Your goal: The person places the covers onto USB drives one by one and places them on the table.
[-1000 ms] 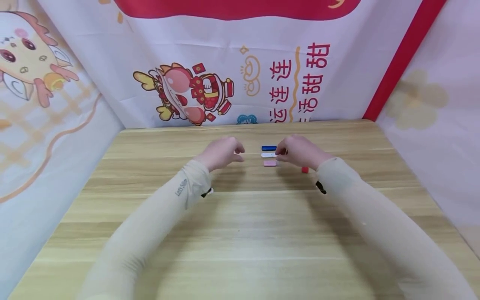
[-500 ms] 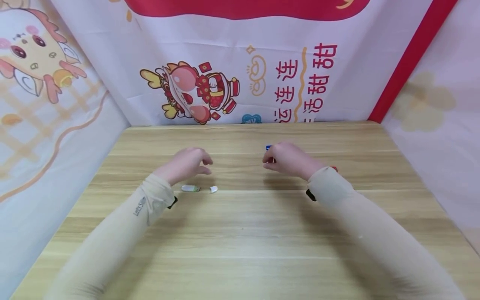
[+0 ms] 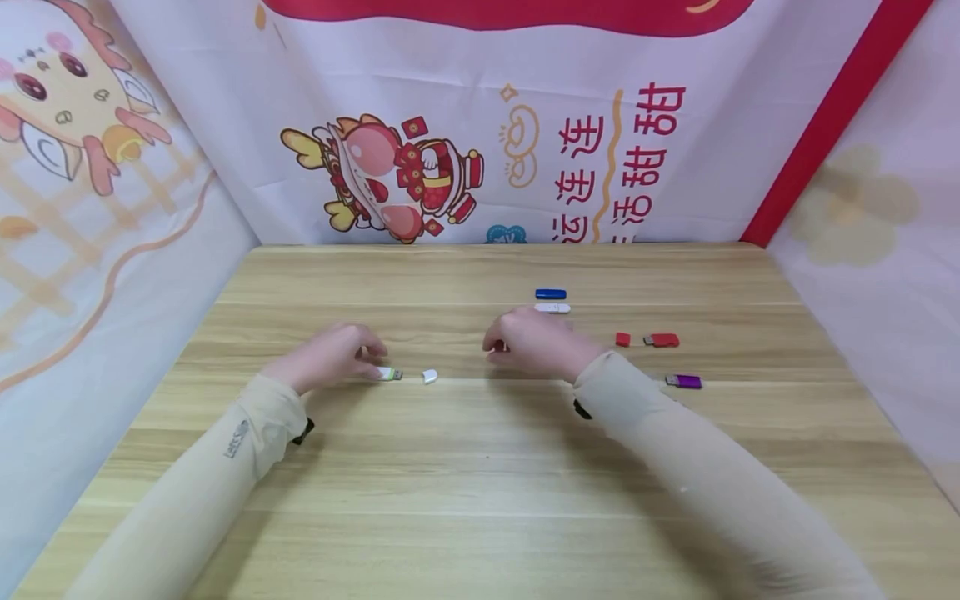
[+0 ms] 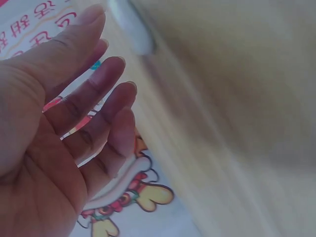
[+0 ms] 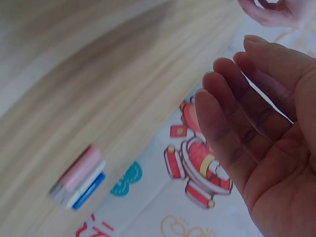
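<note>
My left hand (image 3: 330, 358) hovers by a white-and-green USB stick (image 3: 386, 374), whose metal plug is bare and points right. Its fingers bend loosely around nothing, as the left wrist view confirms, and they partly hide the stick's rear end. Just right of the plug lies a small white cap (image 3: 429, 377). My right hand (image 3: 536, 342) is over the middle of the table, fingers relaxed and holding nothing. Behind it lie a blue stick (image 3: 551, 294) and a white stick (image 3: 553, 308). A pink stick (image 5: 81, 168) beside them shows in the right wrist view but is mostly covered in the head view.
To the right lie a red USB stick (image 3: 663, 340), a red cap (image 3: 622, 339) and a purple USB stick (image 3: 685, 381) with its plug bare. A printed cloth (image 3: 450, 75) hangs behind the wooden table (image 3: 480, 500).
Both hands have moved left and toward the person, the left one reaching the white-and-green stick. The blue and white sticks and the red and purple ones have come into fuller view.
</note>
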The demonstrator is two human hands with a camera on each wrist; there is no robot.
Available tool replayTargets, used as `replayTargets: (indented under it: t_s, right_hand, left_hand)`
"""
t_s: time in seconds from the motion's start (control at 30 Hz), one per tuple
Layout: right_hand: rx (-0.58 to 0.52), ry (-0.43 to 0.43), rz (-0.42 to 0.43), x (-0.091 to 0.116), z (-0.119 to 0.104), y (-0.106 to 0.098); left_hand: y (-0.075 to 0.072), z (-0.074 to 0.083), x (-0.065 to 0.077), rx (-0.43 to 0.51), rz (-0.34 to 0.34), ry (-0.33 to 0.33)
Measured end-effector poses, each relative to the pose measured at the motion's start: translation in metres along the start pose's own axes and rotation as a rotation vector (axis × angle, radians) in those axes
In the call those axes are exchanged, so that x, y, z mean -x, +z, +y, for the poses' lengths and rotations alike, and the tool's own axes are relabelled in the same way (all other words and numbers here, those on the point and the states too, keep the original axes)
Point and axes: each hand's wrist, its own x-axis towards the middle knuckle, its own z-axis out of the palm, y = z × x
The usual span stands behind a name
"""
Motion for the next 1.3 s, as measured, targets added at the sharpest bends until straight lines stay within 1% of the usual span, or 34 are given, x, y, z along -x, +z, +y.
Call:
replayTargets:
  t_s: [0.1,0.17,0.23,0.37,0.53,0.7,0.93,1.3]
  right_hand:
    - [0.013,-0.024,-0.017,-0.007,-0.008,0.005]
    - [0.021,-0.042,-0.023,-0.012,-0.013,0.008]
    - [0.030,-0.050,-0.033,-0.017,-0.018,0.012]
    - [0.029,-0.063,-0.052,-0.029,-0.024,0.021]
    - [-0.004,-0.073,-0.067,-0.041,-0.029,0.034]
    - [-0.006,-0.086,-0.079,-0.052,-0.033,0.043]
    - [-0.013,-0.100,-0.126,-0.065,-0.040,0.051]
    - [-0.024,-0.072,-0.131,-0.075,-0.042,0.053]
  left_hand:
    - [0.002,-0.007,0.004,0.019,0.009,0.025]
    - [0.003,-0.009,0.006,0.027,0.021,0.048]
    - [0.004,-0.009,0.007,0.024,0.033,0.057]
    - [0.008,-0.011,0.007,0.011,0.047,0.050]
    - [0.014,-0.014,0.009,-0.004,0.047,0.030]
    - [0.017,-0.015,0.009,0.007,0.046,0.041]
    - [0.017,-0.014,0.008,0.013,0.043,0.061]
    - [0.016,-0.014,0.007,-0.001,0.031,0.053]
